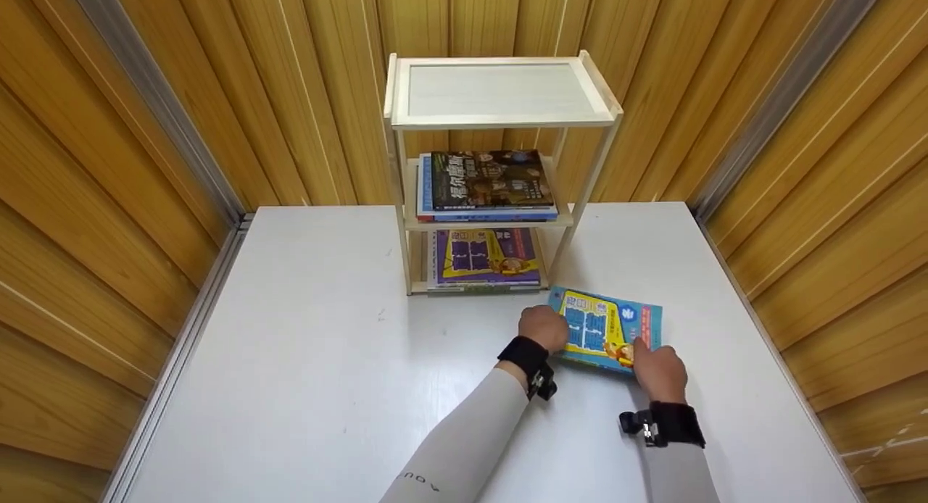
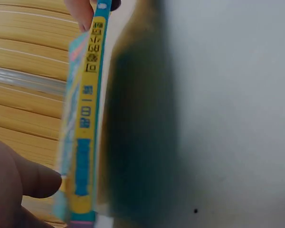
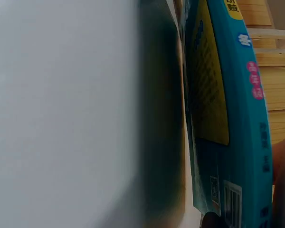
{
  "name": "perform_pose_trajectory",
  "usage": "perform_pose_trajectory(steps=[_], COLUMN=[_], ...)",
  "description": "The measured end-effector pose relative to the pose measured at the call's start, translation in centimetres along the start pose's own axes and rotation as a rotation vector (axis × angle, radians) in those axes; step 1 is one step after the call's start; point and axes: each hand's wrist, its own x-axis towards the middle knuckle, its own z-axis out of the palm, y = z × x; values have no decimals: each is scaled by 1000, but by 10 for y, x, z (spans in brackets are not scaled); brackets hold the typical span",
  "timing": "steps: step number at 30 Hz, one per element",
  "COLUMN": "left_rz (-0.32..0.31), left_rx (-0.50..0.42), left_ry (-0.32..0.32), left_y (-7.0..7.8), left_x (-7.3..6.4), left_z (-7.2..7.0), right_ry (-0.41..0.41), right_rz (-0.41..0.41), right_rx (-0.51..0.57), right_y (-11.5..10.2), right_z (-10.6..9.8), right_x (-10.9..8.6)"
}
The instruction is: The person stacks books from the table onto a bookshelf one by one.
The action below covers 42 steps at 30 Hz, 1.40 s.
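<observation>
A blue and yellow book (image 1: 598,325) is held just over the table, cover up, to the right of the rack's foot. My left hand (image 1: 544,327) grips its left edge. At the lower right corner, my right hand (image 1: 660,371) holds it with the thumb on the cover. The left wrist view shows the yellow and teal spine (image 2: 85,109), a thumb against the cover and a dark shadow below. From the right wrist, the teal spine and the back cover's yellow panel (image 3: 209,85) are visible; the fingers beneath are mostly hidden.
A pale rack (image 1: 507,90) stands at the back of the white table (image 1: 304,358). On its middle shelf lie stacked books, a dark one (image 1: 493,180) on top. A purple and yellow book (image 1: 486,258) tops the bottom shelf's stack. Wood-look walls (image 1: 326,90) enclose the table.
</observation>
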Motion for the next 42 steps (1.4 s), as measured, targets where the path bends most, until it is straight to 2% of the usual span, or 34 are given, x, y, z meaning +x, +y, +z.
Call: perform_pose_trajectory(steps=[3, 6, 8, 11, 17, 21, 25, 29, 32, 38, 42], left_rz=[-17, -46, -51, -14, 75, 96, 49, -25, -53, -71, -52], left_rx=[-74, -231, -306, -337, -286, -256, -276, -286, -275, -216, -217], left_ry=[38, 72, 83, 100, 185, 238, 261, 262, 282, 377, 412], left_y=[-4, -9, -12, -19, -41, -61, -84, -110, -132, -173, -185], left_x=[0, -3, -7, -15, -32, -42, -51, -57, -62, -76, -81], left_z=[0, -1, -1, 1, -11, -21, -31, -42, -51, -61, -62], right_ry=[7, 28, 42, 49, 27, 4, -10, -38, -68, -100, -101], right_rz=[-36, -66, -73, -68, -87, -110, -161, -222, -253, -312, -303], right_rx=[17, 32, 36, 45, 68, 82, 64, -1, -31, -40, -40], right_y=[-3, -9, -12, -15, -29, -43, -58, -77, -91, -111, -117], right_z=[2, 3, 1, 0, 9, 23, 42, 62, 79, 114, 125], right_x=[-4, -11, -16, -25, -38, -45, -51, -54, -59, -73, -78])
